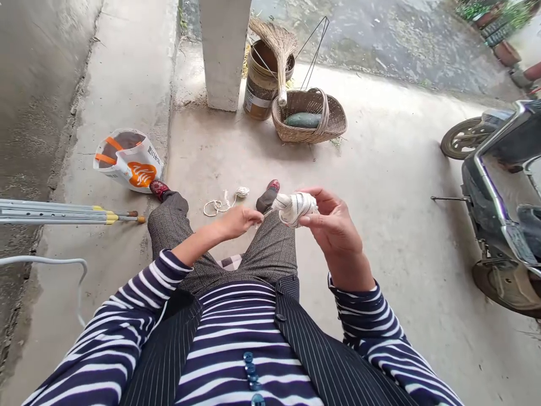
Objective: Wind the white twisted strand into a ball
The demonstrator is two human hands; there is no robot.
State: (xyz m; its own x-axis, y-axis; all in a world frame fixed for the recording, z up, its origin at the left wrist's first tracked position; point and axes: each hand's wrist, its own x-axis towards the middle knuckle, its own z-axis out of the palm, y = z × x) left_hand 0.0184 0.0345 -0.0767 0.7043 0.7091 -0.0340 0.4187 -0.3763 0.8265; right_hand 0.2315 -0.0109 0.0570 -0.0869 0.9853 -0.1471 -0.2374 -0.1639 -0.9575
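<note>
My right hand [333,223] grips a white cloth bundle [297,208] between thumb and fingers, above my right knee. The cloth is folded and wrapped into a compact roll, with thin dark lines across it. Just left of the bundle, my left hand [239,222] is closed in a pinch. A thin pale string [267,213] seems to run from those fingertips towards the bundle; its ends are hard to make out. On the floor beyond my hands lies a small ball of white cord [242,192], with a loose loop [212,208] beside it.
A white and orange bag [141,172] stands by my left foot, with crutches [63,212] at the left. Ahead are a pillar [224,56], a bucket [256,101] with a straw broom [276,42], and a wicker basket [296,134] holding a green gourd [303,120]. A scooter [502,197] is parked at right.
</note>
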